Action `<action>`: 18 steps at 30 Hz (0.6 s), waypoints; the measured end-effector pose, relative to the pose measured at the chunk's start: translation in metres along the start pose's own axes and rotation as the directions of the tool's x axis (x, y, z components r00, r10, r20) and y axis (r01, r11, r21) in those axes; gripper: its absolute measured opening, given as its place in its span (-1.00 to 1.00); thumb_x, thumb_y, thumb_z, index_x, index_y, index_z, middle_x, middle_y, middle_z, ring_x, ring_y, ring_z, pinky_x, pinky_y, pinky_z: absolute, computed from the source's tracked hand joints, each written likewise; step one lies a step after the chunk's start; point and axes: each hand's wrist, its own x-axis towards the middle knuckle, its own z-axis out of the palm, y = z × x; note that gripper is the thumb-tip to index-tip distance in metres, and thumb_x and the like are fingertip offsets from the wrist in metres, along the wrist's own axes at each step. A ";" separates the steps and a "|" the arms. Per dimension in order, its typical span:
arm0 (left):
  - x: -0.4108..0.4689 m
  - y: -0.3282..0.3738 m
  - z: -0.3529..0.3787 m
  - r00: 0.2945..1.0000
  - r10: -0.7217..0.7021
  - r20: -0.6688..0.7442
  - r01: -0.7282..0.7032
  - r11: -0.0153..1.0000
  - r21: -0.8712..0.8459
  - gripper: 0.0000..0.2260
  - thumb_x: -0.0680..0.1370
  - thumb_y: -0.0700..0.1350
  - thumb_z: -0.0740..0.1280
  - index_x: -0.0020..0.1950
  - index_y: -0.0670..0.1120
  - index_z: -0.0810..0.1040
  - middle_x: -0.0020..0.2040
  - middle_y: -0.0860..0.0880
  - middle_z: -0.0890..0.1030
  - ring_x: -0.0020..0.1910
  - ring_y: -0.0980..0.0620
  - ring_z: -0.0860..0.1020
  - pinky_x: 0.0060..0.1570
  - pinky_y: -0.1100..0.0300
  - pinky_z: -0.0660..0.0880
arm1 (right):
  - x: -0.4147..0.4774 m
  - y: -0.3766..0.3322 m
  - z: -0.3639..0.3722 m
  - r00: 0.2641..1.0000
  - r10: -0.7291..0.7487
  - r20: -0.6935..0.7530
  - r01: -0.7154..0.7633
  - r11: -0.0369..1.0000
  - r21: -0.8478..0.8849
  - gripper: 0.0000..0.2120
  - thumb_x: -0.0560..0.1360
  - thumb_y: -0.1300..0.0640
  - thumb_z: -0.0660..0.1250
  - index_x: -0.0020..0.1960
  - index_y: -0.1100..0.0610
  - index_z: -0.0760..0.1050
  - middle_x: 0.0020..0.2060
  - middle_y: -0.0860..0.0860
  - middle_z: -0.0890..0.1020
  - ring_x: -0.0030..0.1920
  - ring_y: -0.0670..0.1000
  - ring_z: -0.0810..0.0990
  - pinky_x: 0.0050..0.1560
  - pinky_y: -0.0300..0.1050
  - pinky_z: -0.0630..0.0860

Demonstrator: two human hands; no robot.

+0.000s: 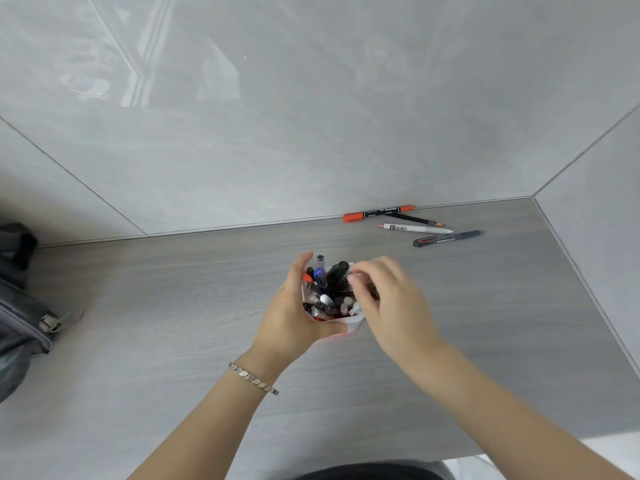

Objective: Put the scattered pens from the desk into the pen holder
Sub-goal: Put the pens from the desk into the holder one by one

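Note:
A white pen holder (355, 321) stands mid-desk, crammed with several pens, a thick black marker (337, 273) and a blue pen (320, 276) among them. My left hand (289, 313) wraps around its left side. My right hand (388, 299) hovers over the right rim, fingertips pinched on a pen that is mostly hidden among the others. Far right by the wall lie an orange-capped marker (378, 213), a thin dark pencil (417, 220), a white pen (417, 228) and a dark pen with red inside (448, 238).
A grey bag (20, 317) with a metal zipper pull sits at the left desk edge. Tiled walls close the desk at the back and the right. The desk's front edge (554, 445) drops off at lower right.

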 end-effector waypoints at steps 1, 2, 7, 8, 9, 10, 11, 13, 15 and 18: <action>0.000 0.000 0.000 1.000 0.000 0.000 0.000 1.000 -0.003 -0.04 0.15 -0.13 0.61 0.37 0.18 0.10 0.11 0.09 0.49 0.07 0.10 0.50 -0.03 0.39 0.38 | -0.005 0.003 0.006 0.999 -0.029 -0.015 0.028 0.999 -0.041 -0.65 0.52 0.00 0.12 0.09 0.18 0.56 -0.03 0.11 0.58 -0.04 0.00 0.47 -0.09 -0.13 0.54; 0.000 0.000 0.000 1.000 0.001 0.000 -0.001 1.000 -0.005 -0.05 0.15 -0.13 0.61 0.36 0.19 0.11 0.10 0.09 0.50 0.07 0.10 0.51 -0.04 0.43 0.37 | -0.006 0.007 0.013 0.999 -0.038 -0.012 0.036 0.996 -0.075 -0.59 0.52 -0.01 0.06 0.17 0.19 0.52 0.06 0.16 0.55 0.05 0.03 0.41 0.02 -0.02 0.56; 0.002 -0.003 0.000 0.999 0.035 0.010 -0.035 0.999 -0.005 -0.06 0.17 -0.12 0.60 0.36 0.19 0.10 0.14 0.09 0.50 0.09 0.07 0.55 0.07 0.26 0.48 | 0.012 -0.006 0.016 0.938 0.084 0.337 -0.019 0.981 -0.191 -0.21 0.38 -0.33 -0.19 0.52 0.03 -0.06 0.53 0.16 -0.14 0.51 0.20 -0.20 0.46 0.23 -0.10; 0.002 -0.003 0.000 0.999 0.036 0.015 -0.036 0.999 0.000 -0.06 0.17 -0.12 0.60 0.37 0.17 0.09 0.17 0.08 0.50 0.11 0.06 0.55 0.09 0.19 0.50 | 0.015 -0.009 0.014 0.905 0.079 0.419 0.020 0.974 -0.227 -0.21 0.40 -0.38 -0.15 0.52 -0.02 -0.16 0.52 0.10 -0.24 0.51 0.17 -0.29 0.47 0.23 -0.16; 0.002 -0.003 0.000 0.999 0.033 0.022 -0.033 0.999 0.003 -0.05 0.17 -0.11 0.60 0.37 0.18 0.09 0.20 0.04 0.50 0.12 0.04 0.55 0.11 0.12 0.52 | 0.016 -0.012 0.010 0.864 0.081 0.498 0.051 0.968 -0.246 -0.24 0.45 -0.37 -0.09 0.51 -0.06 -0.22 0.52 0.05 -0.29 0.50 0.14 -0.33 0.49 0.23 -0.18; 0.002 -0.003 0.000 0.999 0.028 0.028 -0.028 1.000 0.008 -0.05 0.17 -0.10 0.60 0.37 0.19 0.08 0.23 0.01 0.50 0.12 0.04 0.55 0.11 0.09 0.52 | 0.017 -0.013 0.006 0.830 0.073 0.553 0.062 0.973 -0.221 -0.28 0.49 -0.33 -0.04 0.51 -0.07 -0.24 0.52 0.03 -0.29 0.51 0.11 -0.33 0.50 0.20 -0.19; 0.003 -0.003 0.000 0.999 0.023 0.030 -0.024 1.000 0.017 -0.05 0.17 -0.09 0.60 0.37 0.18 0.08 0.23 0.01 0.50 0.11 0.04 0.55 0.09 0.13 0.52 | 0.018 -0.011 0.000 0.826 0.046 0.562 0.055 0.986 -0.161 -0.31 0.52 -0.28 -0.02 0.51 -0.06 -0.20 0.53 0.03 -0.24 0.52 0.09 -0.27 0.50 0.15 -0.17; 0.004 -0.001 -0.002 1.000 0.011 0.028 -0.012 0.999 0.040 -0.05 0.16 -0.06 0.60 0.38 0.15 0.10 0.17 0.06 0.49 0.08 0.08 0.52 -0.01 0.33 0.45 | 0.024 0.002 -0.012 0.911 0.003 0.413 -0.002 1.000 -0.003 -0.38 0.52 -0.14 0.04 0.51 0.06 0.01 0.53 0.08 0.01 0.52 0.07 -0.02 0.48 0.03 -0.03; 0.004 0.002 -0.002 1.000 -0.005 0.028 0.003 0.999 0.051 -0.05 0.15 -0.05 0.60 0.38 0.15 0.10 0.13 0.09 0.47 0.07 0.11 0.49 -0.03 0.32 0.38 | 0.036 0.032 -0.023 0.979 0.049 0.197 -0.059 0.997 0.044 -0.56 0.57 0.09 0.16 0.42 0.17 0.26 0.41 0.14 0.34 0.42 0.10 0.27 0.41 -0.06 0.17; 0.004 0.002 -0.003 0.999 -0.001 0.032 -0.001 0.998 0.066 -0.04 0.14 -0.03 0.60 0.38 0.15 0.11 0.11 0.12 0.45 0.10 0.12 0.46 0.00 0.31 0.36 | 0.060 0.095 -0.029 0.979 0.159 0.125 -0.143 0.982 -0.125 -0.72 0.49 0.39 0.22 0.17 0.27 0.53 0.16 0.21 0.57 0.20 0.19 0.51 0.24 -0.07 0.34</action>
